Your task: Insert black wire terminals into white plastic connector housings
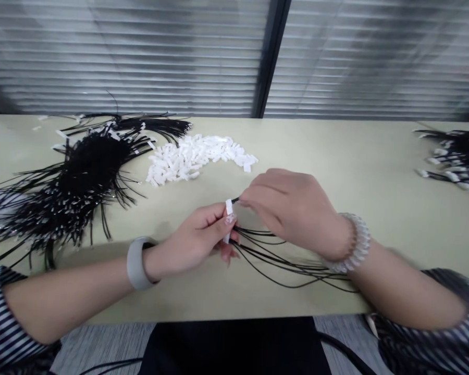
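My left hand (203,232) is closed on a small bunch of thin black cables (281,260) and white plastic connectors. One white connector (229,207) sticks up between its thumb and fingers. The cables trail to the right, passing under my right wrist. Just right of that connector, my right hand (287,200) pinches a short length of black cable (235,200) beside it. Whether the cable end sits inside the connector cannot be made out.
A heap of loose white connectors (203,153) lies behind my hands. To the left is a large tangled pile of black cables (89,166). More black cables with white ends (459,161) lie at the far right. A window with blinds (140,57) borders the table's back edge.
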`<state>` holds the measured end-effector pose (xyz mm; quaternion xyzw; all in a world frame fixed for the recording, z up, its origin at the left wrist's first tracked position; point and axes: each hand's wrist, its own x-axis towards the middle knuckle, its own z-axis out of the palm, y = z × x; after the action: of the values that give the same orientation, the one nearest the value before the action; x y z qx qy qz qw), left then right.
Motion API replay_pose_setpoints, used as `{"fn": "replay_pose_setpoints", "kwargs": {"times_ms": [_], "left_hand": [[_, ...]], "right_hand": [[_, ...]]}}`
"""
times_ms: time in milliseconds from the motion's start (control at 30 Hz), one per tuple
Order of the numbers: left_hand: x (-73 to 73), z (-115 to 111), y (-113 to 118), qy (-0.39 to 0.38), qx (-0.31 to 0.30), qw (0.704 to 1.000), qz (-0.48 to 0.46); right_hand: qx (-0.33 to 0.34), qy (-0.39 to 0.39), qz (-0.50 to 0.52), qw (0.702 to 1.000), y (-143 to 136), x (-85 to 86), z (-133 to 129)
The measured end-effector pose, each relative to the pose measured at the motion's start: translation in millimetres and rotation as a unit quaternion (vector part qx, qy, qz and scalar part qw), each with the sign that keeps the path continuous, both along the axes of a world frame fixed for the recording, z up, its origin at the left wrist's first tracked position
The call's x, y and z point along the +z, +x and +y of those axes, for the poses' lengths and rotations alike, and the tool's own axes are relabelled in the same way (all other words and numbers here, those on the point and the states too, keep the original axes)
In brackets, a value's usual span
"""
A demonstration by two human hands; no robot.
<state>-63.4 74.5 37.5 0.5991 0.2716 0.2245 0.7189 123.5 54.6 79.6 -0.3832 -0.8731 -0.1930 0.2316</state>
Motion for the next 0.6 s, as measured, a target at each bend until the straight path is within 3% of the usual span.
{"fn": "replay_pose_setpoints", "kwargs": {"times_ms": [133,300,367,467,533,600], "left_hand": [[0.9,-0.7,2.5,0.020,0.088,0.996,0.003],[-0.4,1.0,4.4,0.049,0.124,0.991,0.011],[-1.4,1.8,4.4,0.042,0.132,0.990,0.009],[-2.9,2.8,4.4,0.015,0.147,0.989,0.004],[-3.9,3.6,4.4,0.003,0.154,0.988,0.003],[-4.7,4.2,4.6,0.005,0.158,0.987,0.009]], "right_hand": [[-0.034,-0.012,0.070,0.997,8.7,17.7,-10.0],[-0.062,-0.233,-0.079,0.967,9.0,22.9,-18.8],[-0.106,-0.216,-0.123,0.963,11.6,19.0,-15.8],[-0.214,-0.116,-0.113,0.963,25.0,13.2,-6.8],[-0.268,-0.058,-0.052,0.960,37.3,11.1,0.0],[-0.264,-0.045,0.081,0.960,47.3,11.4,6.0]]}}
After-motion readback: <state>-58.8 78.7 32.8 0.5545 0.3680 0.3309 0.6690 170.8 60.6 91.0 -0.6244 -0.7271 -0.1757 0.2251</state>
